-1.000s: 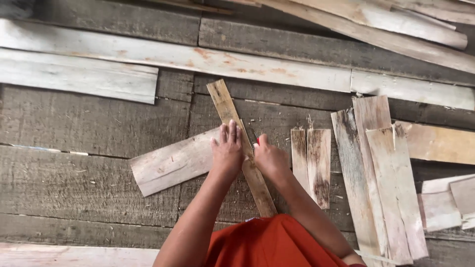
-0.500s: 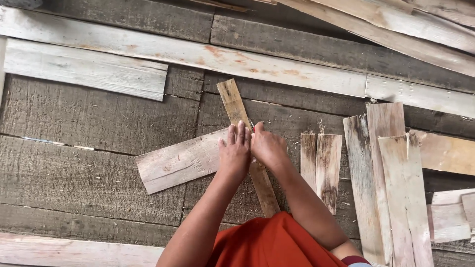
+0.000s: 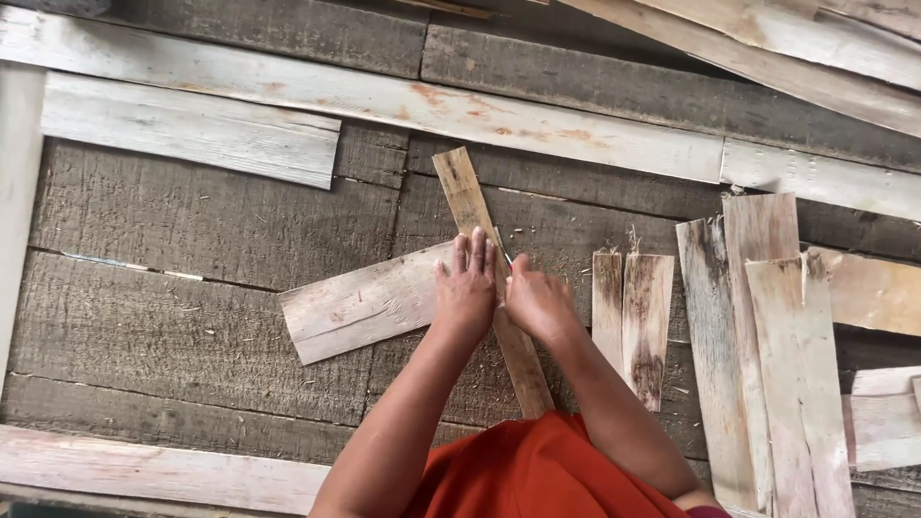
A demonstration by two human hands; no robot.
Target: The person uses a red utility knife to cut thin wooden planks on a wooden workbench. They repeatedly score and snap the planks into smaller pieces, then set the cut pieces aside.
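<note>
Overhead, we note a floor (image 3: 192, 240) of dark, weathered planks filling the whole head view. On it lie pale boards: a long one (image 3: 384, 96) runs across the upper part, a shorter one (image 3: 192, 139) lies just below its left end, and another (image 3: 144, 472) runs along the lower left edge. More long boards (image 3: 787, 48) cross the top right corner at a slant.

At right we see a stack of tall slats (image 3: 767, 336), upright in the picture and overlapping one another. Just left of them, two short slats (image 3: 633, 307) lie side by side, touching.

At centre, a wide pale piece (image 3: 355, 307) lies tilted, its right end passing under our left hand. A narrow strip (image 3: 465, 197) crosses it on a steep diagonal, from upper left down to our orange garment (image 3: 537, 475) at the bottom edge.

Our left hand (image 3: 467, 288) lies flat, palm down, fingers straight and close together, pressing where the strip and the wide piece cross. Our right hand (image 3: 537, 302) sits just beside it, touching or nearly so, fingers curled on the strip. A thin dark sliver (image 3: 506, 257) shows between the hands; we cannot tell what it is, nor whether the right hand pinches it.
</note>
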